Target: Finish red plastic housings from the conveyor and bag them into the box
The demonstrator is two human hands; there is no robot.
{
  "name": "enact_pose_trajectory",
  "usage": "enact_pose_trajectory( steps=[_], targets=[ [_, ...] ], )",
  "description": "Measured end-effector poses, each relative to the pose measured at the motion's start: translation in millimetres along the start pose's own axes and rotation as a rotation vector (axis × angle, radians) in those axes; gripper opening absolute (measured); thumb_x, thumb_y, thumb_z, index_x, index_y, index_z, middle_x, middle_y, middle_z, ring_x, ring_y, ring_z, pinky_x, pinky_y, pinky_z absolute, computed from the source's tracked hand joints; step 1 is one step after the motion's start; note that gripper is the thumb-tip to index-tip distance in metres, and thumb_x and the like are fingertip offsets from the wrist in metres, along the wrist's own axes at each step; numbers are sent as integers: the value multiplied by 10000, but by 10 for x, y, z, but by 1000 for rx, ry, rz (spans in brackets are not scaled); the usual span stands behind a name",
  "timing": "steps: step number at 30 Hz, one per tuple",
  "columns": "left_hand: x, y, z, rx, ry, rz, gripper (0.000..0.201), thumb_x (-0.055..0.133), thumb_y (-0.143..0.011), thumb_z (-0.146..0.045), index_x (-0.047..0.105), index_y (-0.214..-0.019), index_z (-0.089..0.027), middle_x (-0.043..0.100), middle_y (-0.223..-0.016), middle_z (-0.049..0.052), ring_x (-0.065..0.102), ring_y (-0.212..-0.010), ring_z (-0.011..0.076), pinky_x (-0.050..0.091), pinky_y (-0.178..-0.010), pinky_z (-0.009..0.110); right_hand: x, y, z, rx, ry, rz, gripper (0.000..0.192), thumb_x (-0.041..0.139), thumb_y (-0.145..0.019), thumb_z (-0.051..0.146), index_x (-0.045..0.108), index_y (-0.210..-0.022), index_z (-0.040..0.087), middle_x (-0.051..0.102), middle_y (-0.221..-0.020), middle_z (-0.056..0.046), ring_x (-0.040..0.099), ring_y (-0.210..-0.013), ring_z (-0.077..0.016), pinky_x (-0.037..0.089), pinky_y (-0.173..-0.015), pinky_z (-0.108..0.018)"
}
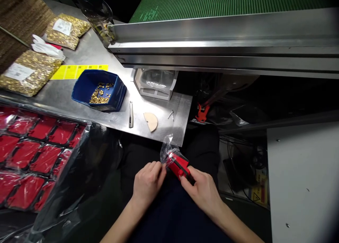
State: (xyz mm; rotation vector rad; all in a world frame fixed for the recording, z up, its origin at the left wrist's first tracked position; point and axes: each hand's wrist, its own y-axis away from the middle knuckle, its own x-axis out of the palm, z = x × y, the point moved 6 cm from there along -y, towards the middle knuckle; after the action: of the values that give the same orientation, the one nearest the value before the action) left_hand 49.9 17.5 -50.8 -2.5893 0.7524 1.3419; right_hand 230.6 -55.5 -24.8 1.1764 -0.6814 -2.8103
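Gleaming steel table under green conveyor

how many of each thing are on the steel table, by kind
bags of gold parts: 3
blue bin: 1
yellow label strip: 1
clear plastic tray: 1
metal bar tool: 1
tan half-disc: 1
small metal clip: 1
white wrapped item: 1
total: 10
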Motion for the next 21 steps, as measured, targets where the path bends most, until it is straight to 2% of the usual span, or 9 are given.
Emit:
enact_pose_trajectory(
  steps=[2, 5, 8, 12, 16, 21],
  targets=[
    [4, 1, -97, 58, -30, 14, 222, 464, -1042, -273, 577, -867, -198, 629, -796, 15, 584, -709, 157, 389, -663, 286, 17, 7, -38, 70, -127, -18, 257, 561, -991, 412, 589, -817, 225, 644, -727, 7, 577, -618, -147, 346, -581, -258],
    [8, 1, -255, 166, -25, 26, 158, 445, -1050, -217, 591, -999, -186, 660, -857, 26, 622, -735, 153, 449, -689, 264, 73, 8, -30, 57, -206, -6, 242, 512, -1016, 429, 606, -938, 220, 692, -862, -30, 641, -749, -186, 416, -662, -264],
    [-2, -5, -420, 297, -89, -15, 144, 464, -1034, -192, 601, -989, -183, 651, -823, 30, 606, -699, 161, 460, -654, 271, 127, -17, 25, -12, -152, 76, 186, 460, -1028, 326, 591, -1080, 207, 710, -1011, -72, 674, -892, -225, 450, -770, -297],
    [-22, -39, -564, 382, -117, -31, 191, 454, -1030, -189, 598, -905, -190, 645, -798, 34, 592, -670, 154, 460, -618, 269, 150, -96, 9, 20, -136, 214, 137, 486, -1002, 281, 608, -1006, 220, 718, -897, -34, 673, -786, -209, 432, -702, -284],
    [7, -46, -682, 461, -116, 30, 167, 468, -1019, -189, 609, -930, -183, 651, -806, 36, 609, -690, 163, 473, -614, 285, 107, -226, -109, 103, -367, 143, 175, 526, -983, 344, 646, -969, 218, 715, -809, -13, 662, -751, -196, 460, -698, -264],
    [65, -44, -877, 598, -120, 62, 200, 450, -1015, -183, 649, -1003, -168, 665, -834, 56, 612, -704, 174, 504, -629, 304, 236, -321, -126, 102, -734, 196, 133, 602, -891, 258, 712, -935, 199, 737, -861, -11, 655, -781, -196, 505, -770, -282]
  ],
)
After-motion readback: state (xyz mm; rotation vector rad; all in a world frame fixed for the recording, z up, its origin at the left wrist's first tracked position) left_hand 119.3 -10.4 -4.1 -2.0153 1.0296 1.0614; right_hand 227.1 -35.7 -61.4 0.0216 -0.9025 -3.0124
